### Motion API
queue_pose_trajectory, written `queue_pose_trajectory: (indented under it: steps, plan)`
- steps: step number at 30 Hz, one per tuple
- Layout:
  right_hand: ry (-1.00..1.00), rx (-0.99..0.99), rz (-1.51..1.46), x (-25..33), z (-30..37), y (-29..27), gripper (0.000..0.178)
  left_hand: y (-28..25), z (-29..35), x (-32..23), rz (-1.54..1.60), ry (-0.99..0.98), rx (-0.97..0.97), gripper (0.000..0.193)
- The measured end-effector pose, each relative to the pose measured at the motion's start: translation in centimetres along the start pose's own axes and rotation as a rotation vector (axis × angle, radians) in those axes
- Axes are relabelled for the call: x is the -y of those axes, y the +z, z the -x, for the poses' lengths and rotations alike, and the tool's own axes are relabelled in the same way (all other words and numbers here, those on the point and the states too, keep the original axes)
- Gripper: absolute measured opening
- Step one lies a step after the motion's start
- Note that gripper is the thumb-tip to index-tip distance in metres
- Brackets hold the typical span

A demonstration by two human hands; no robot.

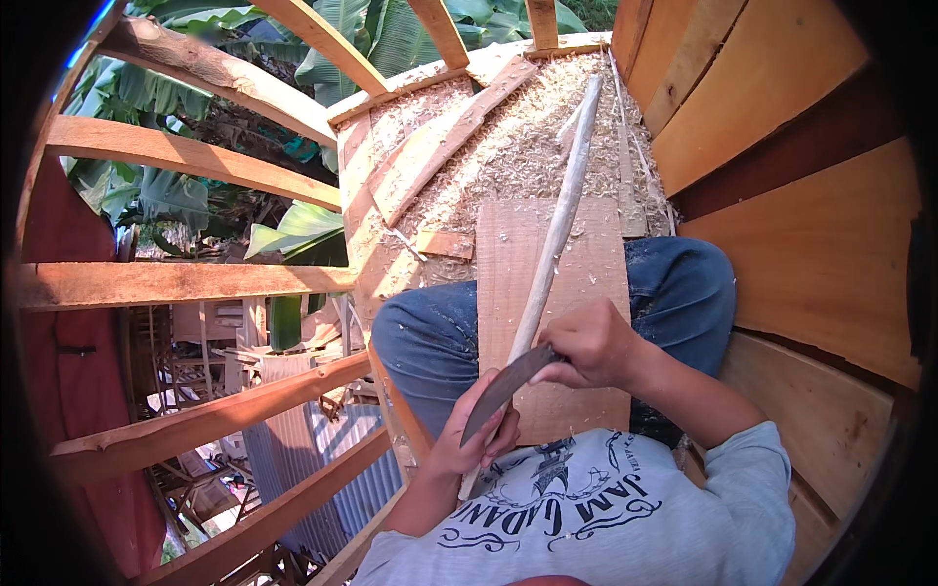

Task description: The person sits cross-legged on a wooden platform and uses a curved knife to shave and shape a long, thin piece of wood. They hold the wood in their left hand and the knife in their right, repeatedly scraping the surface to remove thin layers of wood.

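Note:
A long pale wooden stick (560, 225), peeled of its bark, slants from near my shirt up over a flat board (508, 264) that lies across my lap. My left hand (467, 439) is closed around the stick's near end. In my right fist (598, 350) is a knife with a dark curved blade (503, 393). The blade crosses over the stick just above my left fingers, its tip pointing down and left. The knife's handle is hidden inside my right hand. Whether the edge touches the wood, I cannot tell.
Wood shavings (479, 146) cover the floor ahead, where a loose plank (440, 146) and a small wood block (445, 243) lie. Wooden railing bars (195, 283) run along my left, with a corrugated metal roof (342, 469) below. A plank wall (821, 254) stands close at my right.

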State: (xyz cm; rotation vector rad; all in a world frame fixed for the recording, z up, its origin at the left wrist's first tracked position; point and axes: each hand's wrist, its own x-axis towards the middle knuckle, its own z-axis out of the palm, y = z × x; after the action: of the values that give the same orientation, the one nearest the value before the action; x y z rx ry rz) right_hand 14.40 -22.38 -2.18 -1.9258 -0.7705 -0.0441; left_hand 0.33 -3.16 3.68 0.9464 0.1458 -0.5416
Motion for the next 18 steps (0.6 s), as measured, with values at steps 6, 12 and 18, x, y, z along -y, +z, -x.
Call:
queue_pose_trajectory:
  steps: [6, 12, 18]
  plan:
    - [-0.237, 0.163, -0.078, 2.8, 0.9, 0.7, 0.039, -0.1, -0.2, 0.5, 0.091, -0.022, -0.003, 0.034]
    - [0.171, -0.096, -0.282, 1.5, 0.4, 1.1, 0.034, -0.8, -0.3, 1.3, 0.011, -0.018, 0.014, 0.037]
    - [0.057, -0.002, 0.024, -1.5, -0.5, -1.7, 0.037, -0.6, -0.3, 1.0, 0.042, -0.062, 0.001, 0.036]
